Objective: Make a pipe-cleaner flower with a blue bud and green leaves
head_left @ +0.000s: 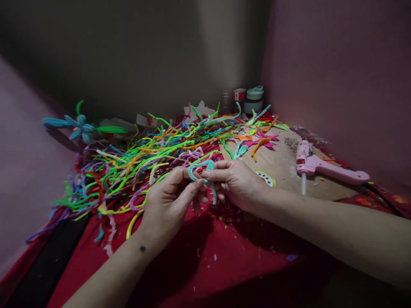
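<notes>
A turquoise pipe cleaner [214, 193], bent into a loop with one short end hanging down, is pinched between both hands in the middle of the view. My left hand [173, 193] grips the loop's left side between thumb and fingers. On the other side, my right hand [236, 182] pinches it where the loop closes. The fingertips nearly meet and hide part of the bend. Behind the hands spreads a big heap of pipe cleaners [150, 149] in many bright colours.
At right a pink glue gun [334, 169] lies on a cardboard sheet [282, 149]. A yellow-rimmed disc with holes [266, 178] sits beside my right wrist. A blue pipe-cleaner flower [81, 128] is at far left. A lidded cup [253, 100] stands by the wall. Scraps dot the red cloth [192, 256].
</notes>
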The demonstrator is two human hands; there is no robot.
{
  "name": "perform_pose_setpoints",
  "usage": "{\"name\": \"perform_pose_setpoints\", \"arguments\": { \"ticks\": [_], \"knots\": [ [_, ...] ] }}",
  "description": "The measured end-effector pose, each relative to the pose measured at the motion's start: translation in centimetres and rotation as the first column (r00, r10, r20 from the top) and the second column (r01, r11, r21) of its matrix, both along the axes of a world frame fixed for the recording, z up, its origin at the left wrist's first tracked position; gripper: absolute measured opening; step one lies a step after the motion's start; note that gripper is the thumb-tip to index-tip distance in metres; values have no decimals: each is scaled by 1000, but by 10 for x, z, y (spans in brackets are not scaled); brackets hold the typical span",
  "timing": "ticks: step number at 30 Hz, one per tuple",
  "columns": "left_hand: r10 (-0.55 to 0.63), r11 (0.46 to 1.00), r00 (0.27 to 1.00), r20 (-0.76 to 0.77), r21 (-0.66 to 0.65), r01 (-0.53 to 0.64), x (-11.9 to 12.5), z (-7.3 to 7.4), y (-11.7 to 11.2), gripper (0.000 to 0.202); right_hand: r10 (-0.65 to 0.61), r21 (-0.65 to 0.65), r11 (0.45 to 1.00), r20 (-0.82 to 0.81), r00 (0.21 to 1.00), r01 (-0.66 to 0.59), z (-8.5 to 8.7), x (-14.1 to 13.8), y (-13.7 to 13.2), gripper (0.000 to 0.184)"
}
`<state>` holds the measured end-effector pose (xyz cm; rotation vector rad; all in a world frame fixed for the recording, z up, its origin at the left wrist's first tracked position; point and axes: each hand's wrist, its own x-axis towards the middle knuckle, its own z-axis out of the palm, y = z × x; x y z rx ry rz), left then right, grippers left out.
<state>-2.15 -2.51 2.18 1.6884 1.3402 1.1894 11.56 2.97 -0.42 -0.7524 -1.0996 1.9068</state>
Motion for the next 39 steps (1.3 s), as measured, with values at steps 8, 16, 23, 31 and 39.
{"name": "perform_pose_setpoints", "arguments": {
  "ticks": [8,16,23,31,39],
  "knots": [
    [116,937,834,-540,339,89,-7,-10,-1,7,-48,66,997,111,993,40,1,1,0,9],
    [224,865,720,-657,474,163,-7,-13,-3,6,-79,124,990,137,987,62,2,1,0,3],
    [186,868,714,-675,454,202,-6,-15,-1,9,-69,140,989,152,986,47,0,2,0,9],
    [35,935,820,-571,309,175,-6,-15,4,10,-17,63,998,143,990,8,-2,-1,0,10],
    [-25,985,999,-26,-169,20,-2,3,2,23,7,5,1000,98,995,-7,0,-1,-1,16]
  ]
}}
